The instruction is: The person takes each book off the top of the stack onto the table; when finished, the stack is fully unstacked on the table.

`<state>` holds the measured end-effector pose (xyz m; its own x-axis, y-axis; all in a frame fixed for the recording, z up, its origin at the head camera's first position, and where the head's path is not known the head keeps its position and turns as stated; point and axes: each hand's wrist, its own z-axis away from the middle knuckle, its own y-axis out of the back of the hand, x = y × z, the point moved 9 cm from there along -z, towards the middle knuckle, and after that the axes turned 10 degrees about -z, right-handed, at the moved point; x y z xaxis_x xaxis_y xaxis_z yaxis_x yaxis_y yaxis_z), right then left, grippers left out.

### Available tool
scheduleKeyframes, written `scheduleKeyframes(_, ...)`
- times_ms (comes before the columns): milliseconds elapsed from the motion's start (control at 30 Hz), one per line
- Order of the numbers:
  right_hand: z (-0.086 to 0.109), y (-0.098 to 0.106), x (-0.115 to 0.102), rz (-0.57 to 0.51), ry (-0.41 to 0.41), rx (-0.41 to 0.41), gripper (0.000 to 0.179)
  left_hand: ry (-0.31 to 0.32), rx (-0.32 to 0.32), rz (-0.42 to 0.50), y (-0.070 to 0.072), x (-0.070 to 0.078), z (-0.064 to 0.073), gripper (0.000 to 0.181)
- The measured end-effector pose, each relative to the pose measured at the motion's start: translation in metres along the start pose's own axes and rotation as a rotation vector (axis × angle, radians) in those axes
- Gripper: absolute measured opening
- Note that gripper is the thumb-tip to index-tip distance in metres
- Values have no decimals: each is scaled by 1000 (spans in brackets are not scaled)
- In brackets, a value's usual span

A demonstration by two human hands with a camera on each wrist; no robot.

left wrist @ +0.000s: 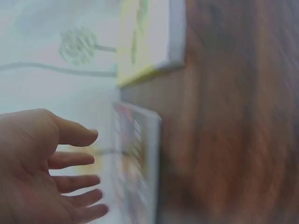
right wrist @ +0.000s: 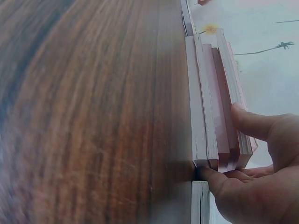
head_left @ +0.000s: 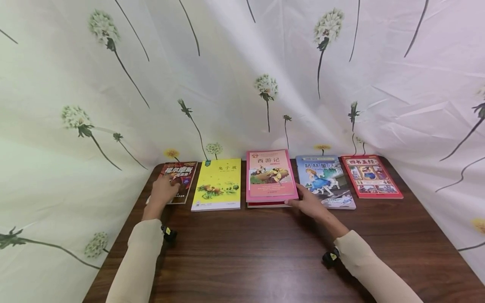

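Note:
My left hand is over a dark red book at the left end of a row of books. Its fingers are spread and hold nothing in the left wrist view, where the hand appears apart from the blurred book. My right hand holds the near right corner of a stack topped by a pink book. In the right wrist view the thumb presses the near edge of the upper books; the other fingers lie along the stack's side, partly hidden.
A yellow book lies between the dark red book and the stack. Right of the stack are a blue book and a red book. The brown table meets a dandelion-patterned white curtain behind the row.

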<state>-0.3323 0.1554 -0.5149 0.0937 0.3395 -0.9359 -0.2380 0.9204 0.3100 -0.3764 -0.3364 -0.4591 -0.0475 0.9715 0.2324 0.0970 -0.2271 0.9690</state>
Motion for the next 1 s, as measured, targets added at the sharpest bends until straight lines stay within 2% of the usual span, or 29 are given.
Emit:
scheduleKeyframes(67, 0, -1, 0, -12, -2, -4, 84, -9, 8, 49, 7, 15, 2, 51)
scheduleKeyframes(167, 0, -2, 1, -31, -7, -7, 86, -9, -17, 104, 14, 37, 5, 53)
scheduleKeyframes(500, -1, -3, -2, -62, 25, -14, 92, -73, 7, 187, 33, 99, 16, 45)
scheduleKeyframes(767, -3, -3, 2, -79, 24, -20, 92, -63, -52, 331, 33, 142, 20, 43)
scheduleKeyframes(1000, -4, -3, 3, -74, 27, -23, 91, -49, -125, 429, 22, 181, 20, 39)
